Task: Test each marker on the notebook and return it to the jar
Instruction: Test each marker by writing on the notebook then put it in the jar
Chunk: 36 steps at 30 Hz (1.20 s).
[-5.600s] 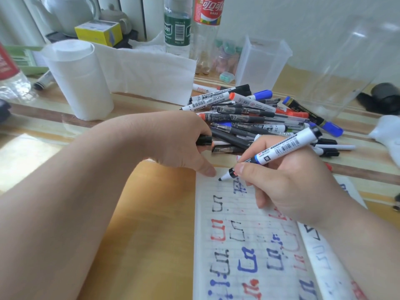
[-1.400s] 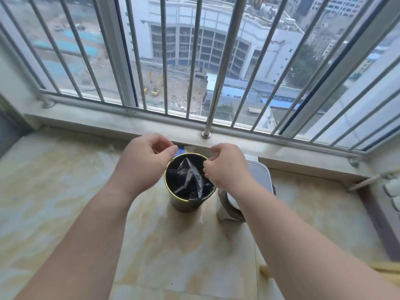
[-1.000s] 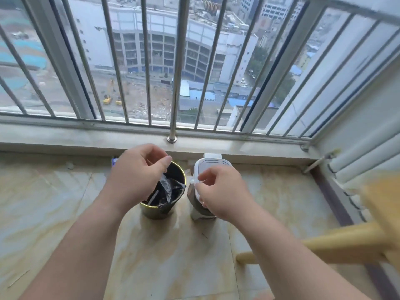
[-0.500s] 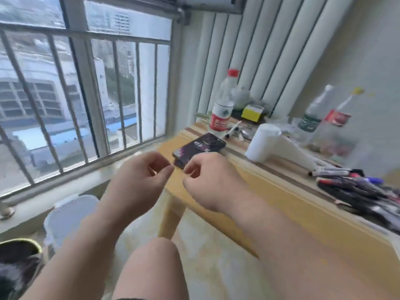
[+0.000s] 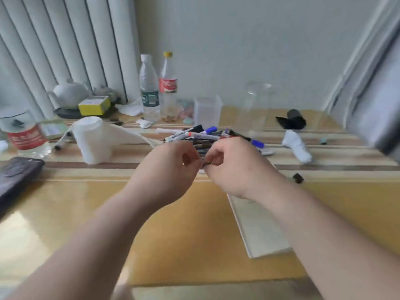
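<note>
A heap of markers (image 5: 194, 136) with black, blue and red caps lies in the middle of the yellow table. Just in front of it, both hands hover close together with curled fingers. My left hand (image 5: 168, 169) shows nothing in its fingers. A small dark bit sits at the fingertips of my right hand (image 5: 236, 167); blur hides whether it is pinched. The notebook (image 5: 259, 230) lies under my right forearm, mostly covered. A tall clear jar (image 5: 257, 107) stands behind the heap.
A clear square tub (image 5: 207, 111), two plastic bottles (image 5: 149, 89) and a tissue roll (image 5: 93, 141) stand at the back and left. A black pouch (image 5: 15, 174) lies far left. A loose black cap (image 5: 298, 178) and a white wad (image 5: 297, 148) lie right.
The view swung from a bin on the floor by the window back to the table. Both hands moved with it and now hover before the marker heap.
</note>
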### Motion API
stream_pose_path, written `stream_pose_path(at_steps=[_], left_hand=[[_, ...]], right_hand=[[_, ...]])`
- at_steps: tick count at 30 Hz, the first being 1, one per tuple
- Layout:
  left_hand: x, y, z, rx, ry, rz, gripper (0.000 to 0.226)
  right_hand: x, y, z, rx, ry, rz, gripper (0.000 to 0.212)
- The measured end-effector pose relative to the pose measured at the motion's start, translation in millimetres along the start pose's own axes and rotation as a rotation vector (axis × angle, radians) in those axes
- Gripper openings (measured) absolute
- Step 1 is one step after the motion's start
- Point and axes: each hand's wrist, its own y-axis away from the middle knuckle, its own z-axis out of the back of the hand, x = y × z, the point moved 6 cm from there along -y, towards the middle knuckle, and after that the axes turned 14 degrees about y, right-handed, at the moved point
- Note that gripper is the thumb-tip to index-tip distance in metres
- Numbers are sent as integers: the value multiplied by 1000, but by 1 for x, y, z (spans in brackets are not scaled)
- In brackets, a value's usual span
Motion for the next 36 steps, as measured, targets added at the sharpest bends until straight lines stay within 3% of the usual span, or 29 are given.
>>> stream_pose_path(at_steps=[8,13,15,19,22,24,26,28,31,34,36], left_hand=[[-46,-49,-128,287,-70,-57,14],[-17,-62,-149,263,139,31,22],[-4,-58,-151,266,256,51,32],[18,-53,-147,224,613,195,67],[23,-61,-130,136,917,292,77],[23,-69,-109,114,1119,327,79],[23,-77,-82,93,1206,358,71],[20,-83,-59,97,1082,345,51],[12,-82,-41,147,554,220,28],[6,-71,-42,274,-19,27,10],[15,-62,-48,381,-79,43,2]], right_hand=[[-141,-28,35,-14,144,-169,10],[-184,-48,21,126,200,-241,44],[-191,-50,9,205,58,-245,56],[-181,-42,-5,277,-589,-279,53],[-139,-34,-3,462,-1120,-57,56],[-107,-24,-1,550,-1257,144,53],[-88,-15,-9,558,-1196,230,55],[-80,-8,-26,515,-931,276,59],[-76,-2,-45,490,-451,367,54],[-72,0,-50,520,-269,373,47],[-71,0,-50,514,-228,386,49]])
